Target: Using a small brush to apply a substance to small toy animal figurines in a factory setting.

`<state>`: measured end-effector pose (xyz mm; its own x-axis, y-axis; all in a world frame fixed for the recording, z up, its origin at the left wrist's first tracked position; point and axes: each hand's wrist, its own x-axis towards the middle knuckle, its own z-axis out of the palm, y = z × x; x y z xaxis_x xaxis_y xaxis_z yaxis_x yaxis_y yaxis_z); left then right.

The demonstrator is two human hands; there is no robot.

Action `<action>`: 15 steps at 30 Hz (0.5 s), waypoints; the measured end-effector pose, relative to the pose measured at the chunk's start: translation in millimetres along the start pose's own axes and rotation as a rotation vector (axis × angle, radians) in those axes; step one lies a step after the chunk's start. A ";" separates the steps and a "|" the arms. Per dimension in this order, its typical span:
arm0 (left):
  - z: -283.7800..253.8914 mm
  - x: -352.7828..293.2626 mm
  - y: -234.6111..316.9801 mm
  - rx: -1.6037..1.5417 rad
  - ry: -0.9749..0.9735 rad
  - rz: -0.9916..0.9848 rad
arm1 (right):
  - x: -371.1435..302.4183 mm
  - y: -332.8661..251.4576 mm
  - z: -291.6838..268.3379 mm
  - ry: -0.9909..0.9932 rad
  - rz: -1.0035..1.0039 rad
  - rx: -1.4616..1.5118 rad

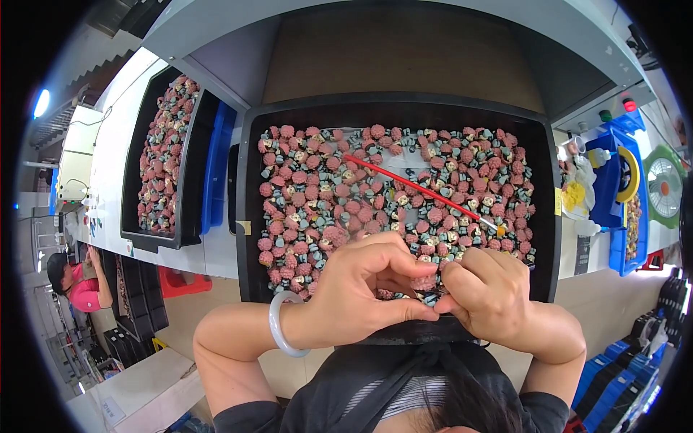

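My left hand (368, 289), with a pale bangle (277, 325) at the wrist, pinches a small figurine (426, 285) between thumb and forefinger. The piece has a pink bumpy top and a blue-grey part below, and my fingertips partly cover it. Close against it, my right hand (491, 292) is closed, its fingers curled and its thumb near the left thumb tip; what its fingertips grip is hidden. Both hands are over the near side of a black tray (253, 209) of similar pink and blue-grey figurines (310, 191). A red-handled paintbrush (426, 190) lies slantwise on top of them.
A second black tray (189, 169) of figurines stands at the left beside a blue bin (216, 169). At right are a blue crate (610, 180), a yellow tape roll (629, 175) and a green fan (663, 189). A grey frame (404, 11) spans the far side. Another person (83, 285) works far left.
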<state>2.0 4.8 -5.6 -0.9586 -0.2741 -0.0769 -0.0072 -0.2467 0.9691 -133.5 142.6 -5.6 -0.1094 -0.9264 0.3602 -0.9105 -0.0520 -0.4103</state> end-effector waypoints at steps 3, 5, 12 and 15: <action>-0.9 -0.3 -0.7 -0.047 0.007 -0.022 | 1.5 -0.9 -1.6 -0.012 -0.029 -0.022; -1.5 -0.5 -2.1 -0.066 0.001 -0.038 | 2.5 -1.1 -2.1 -0.027 -0.047 -0.048; 0.1 -1.1 -2.9 -0.099 -0.008 -0.052 | 1.3 -1.0 -1.7 0.007 -0.047 -0.036; 0.1 -1.5 -2.6 -0.123 -0.013 -0.055 | 1.6 -1.1 -2.2 -0.003 -0.058 -0.036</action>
<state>3.4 5.9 -8.0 -0.9614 -0.2451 -0.1249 -0.0252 -0.3735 0.9273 -133.5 142.0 -2.6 -0.0547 -0.9235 0.3798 -0.9290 -0.0923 -0.3583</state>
